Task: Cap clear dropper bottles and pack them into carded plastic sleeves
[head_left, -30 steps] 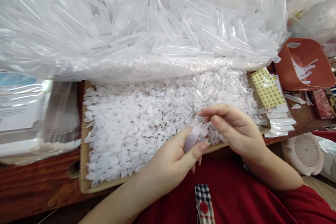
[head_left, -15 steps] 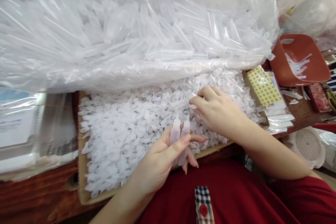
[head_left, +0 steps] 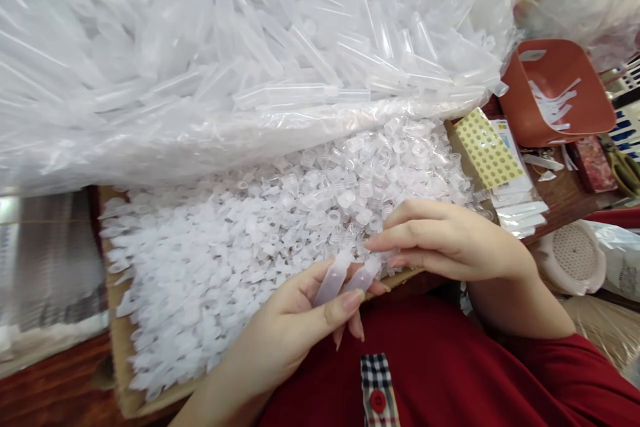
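My left hand (head_left: 305,313) grips two slim translucent plastic dropper bottles (head_left: 333,280) side by side, thumb across them and tops pointing up and slightly right. Close by on the right is my right hand (head_left: 440,240), its fingertips drawn together beside the bottle tops. Whatever lies between those fingertips is too small and blurred to name. Beneath both hands, a shallow cardboard tray (head_left: 123,353) holds a thick layer of small plastic parts: frosted nozzle tips (head_left: 200,280) on the left and clear screw caps (head_left: 380,167) on the right.
A large clear bag (head_left: 280,127) full of empty plastic bottles rises behind the tray. To the right lie a yellow dotted sticker sheet (head_left: 487,150) and an orange-red bin (head_left: 575,120) with white strips inside. Packed clear sleeves (head_left: 55,260) lie at left.
My right hand has come down from over the clear caps to the bottle tops. The bottles in my left hand have tilted right and sit lower. The view has shifted slightly.
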Available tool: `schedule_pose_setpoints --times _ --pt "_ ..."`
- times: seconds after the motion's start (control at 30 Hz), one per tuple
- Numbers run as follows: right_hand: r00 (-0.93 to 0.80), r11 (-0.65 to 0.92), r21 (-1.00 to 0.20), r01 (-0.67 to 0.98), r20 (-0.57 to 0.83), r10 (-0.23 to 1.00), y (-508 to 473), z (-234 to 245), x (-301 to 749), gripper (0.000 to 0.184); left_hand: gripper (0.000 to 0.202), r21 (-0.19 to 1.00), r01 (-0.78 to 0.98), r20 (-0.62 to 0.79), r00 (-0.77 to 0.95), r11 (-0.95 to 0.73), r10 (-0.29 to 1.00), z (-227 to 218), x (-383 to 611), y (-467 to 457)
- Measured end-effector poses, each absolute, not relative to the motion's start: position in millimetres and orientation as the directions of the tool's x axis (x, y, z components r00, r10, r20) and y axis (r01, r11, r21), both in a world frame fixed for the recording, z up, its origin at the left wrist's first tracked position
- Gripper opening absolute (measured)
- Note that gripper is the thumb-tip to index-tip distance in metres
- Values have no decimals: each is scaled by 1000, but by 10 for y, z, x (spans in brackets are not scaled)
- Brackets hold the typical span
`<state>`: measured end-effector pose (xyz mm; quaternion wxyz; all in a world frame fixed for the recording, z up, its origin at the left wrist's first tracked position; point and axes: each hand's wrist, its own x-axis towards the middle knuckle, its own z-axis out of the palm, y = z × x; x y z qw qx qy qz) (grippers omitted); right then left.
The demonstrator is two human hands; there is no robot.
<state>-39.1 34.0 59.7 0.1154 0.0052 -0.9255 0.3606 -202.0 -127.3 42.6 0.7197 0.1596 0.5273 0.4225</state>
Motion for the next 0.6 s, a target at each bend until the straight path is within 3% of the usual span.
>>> schedule_pose_setpoints --times 0.2,0.3,0.43,0.6 --pt "-983 616 -775 -142 184 6 294 608 -278 15 14 707 -304 -617 178 639 767 450 -2015 -1232" --pt "-988 685 -723 -90 152 31 249 584 -244 21 24 714 -175 -633 253 678 732 427 -2013 -1220" --pt "-985 791 -610 44 104 135 178 518 -213 49 29 725 -44 -655 267 688 707 398 -1989 -1212" --pt "-990 745 -665 56 60 128 204 528 -128 42 28 725 -63 -647 279 686 710 403 -1959 -1205"
